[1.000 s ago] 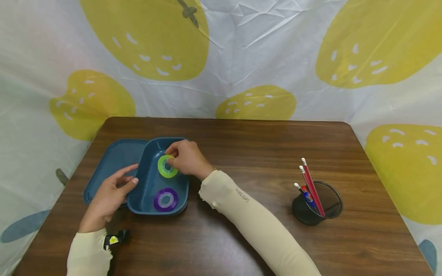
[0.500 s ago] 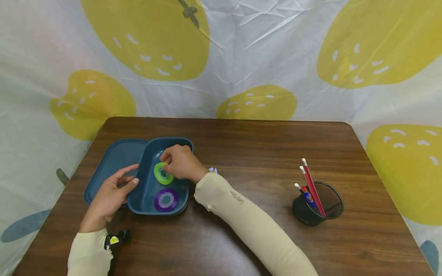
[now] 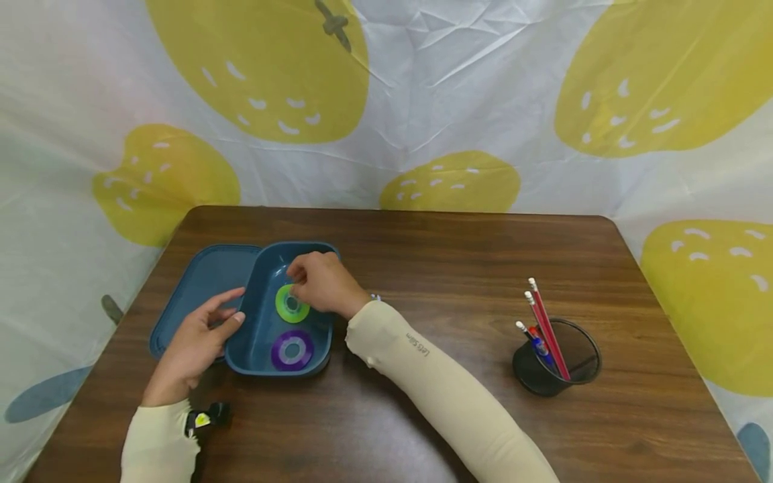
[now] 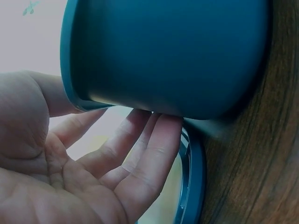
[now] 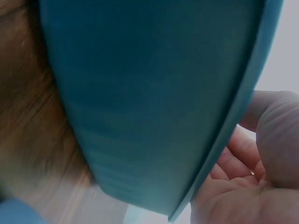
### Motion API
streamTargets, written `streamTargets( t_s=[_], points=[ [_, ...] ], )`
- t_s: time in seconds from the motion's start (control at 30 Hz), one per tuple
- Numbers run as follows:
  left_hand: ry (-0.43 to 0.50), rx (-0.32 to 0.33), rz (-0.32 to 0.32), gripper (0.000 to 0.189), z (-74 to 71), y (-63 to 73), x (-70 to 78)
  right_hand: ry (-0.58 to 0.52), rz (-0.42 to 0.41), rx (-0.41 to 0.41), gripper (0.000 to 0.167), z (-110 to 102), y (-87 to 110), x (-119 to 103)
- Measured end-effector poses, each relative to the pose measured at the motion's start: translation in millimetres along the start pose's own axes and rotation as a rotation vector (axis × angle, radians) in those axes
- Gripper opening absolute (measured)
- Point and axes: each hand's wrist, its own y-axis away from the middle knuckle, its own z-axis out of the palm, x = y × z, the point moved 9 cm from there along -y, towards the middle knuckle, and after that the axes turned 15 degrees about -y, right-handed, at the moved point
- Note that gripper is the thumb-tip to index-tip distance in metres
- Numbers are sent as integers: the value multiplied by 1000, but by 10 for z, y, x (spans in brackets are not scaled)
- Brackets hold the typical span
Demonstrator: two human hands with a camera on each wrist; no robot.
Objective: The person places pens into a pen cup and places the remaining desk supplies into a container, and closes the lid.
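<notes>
A deep blue plastic box [image 3: 253, 359] stands on the left half of the table. My left hand [image 3: 196, 339] holds its left wall, thumb at the rim and fingertips against the outside, as the left wrist view [image 4: 117, 154] shows. Inside the box, my right hand [image 3: 326, 285] pinches the right edge of a lime-green roll of tape [image 3: 282, 310]. Its fingertips are partly hidden behind the hand. Nearer the front of the box lies a purple roll of tape [image 3: 279, 352], flat on the bottom. In the right wrist view, the box wall hides my right fingertips.
A matching blue lid [image 3: 199, 285] lies to the left, partly behind the box. To the right stands a black mesh pencil cup [image 3: 537, 382] with red pencils [image 3: 549, 335] and a blue pen [image 3: 541, 347]. A patterned cloth [image 3: 447, 100] hangs behind the wooden table [image 3: 447, 248].
My right hand has lowered the green roll of tape toward the front of the box, then shifted slightly right with it. The left hand keeps its place on the box wall.
</notes>
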Motion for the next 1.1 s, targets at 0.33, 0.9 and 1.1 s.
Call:
streamTargets(
  t_s=[0.33,0.9,1.1],
  points=[
    [20,-8,25,57,27,0,-12,-77,-29,29,26,-185,67,8],
    [30,9,21,56,9,6,-1,-171,-79,104,24,-500,231,110],
    [33,7,34,57,0,-11,6,-194,-71,124,24,-606,325,161]
  ],
)
